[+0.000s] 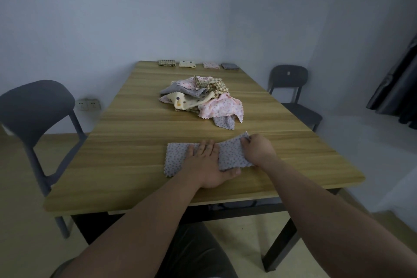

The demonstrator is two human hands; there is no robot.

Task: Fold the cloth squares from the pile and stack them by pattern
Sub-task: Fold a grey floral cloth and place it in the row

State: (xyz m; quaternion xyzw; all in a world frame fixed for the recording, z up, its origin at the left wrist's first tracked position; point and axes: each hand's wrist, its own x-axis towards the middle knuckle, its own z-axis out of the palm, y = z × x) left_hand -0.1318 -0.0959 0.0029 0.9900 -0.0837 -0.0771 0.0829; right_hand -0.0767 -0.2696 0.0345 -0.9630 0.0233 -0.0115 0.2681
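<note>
A grey cloth square with small dots lies near the front edge of the wooden table. My left hand presses flat on its middle, fingers spread. My right hand pinches the cloth's right end and holds it raised off the table. A loose pile of mixed cloths sits at the table's centre. Along the far edge lie folded stacks: checked, cream with dots, pink floral and grey.
A grey chair stands at the table's left and a dark chair at its right. Wall sockets sit low on the left wall. A dark curtain hangs at the far right.
</note>
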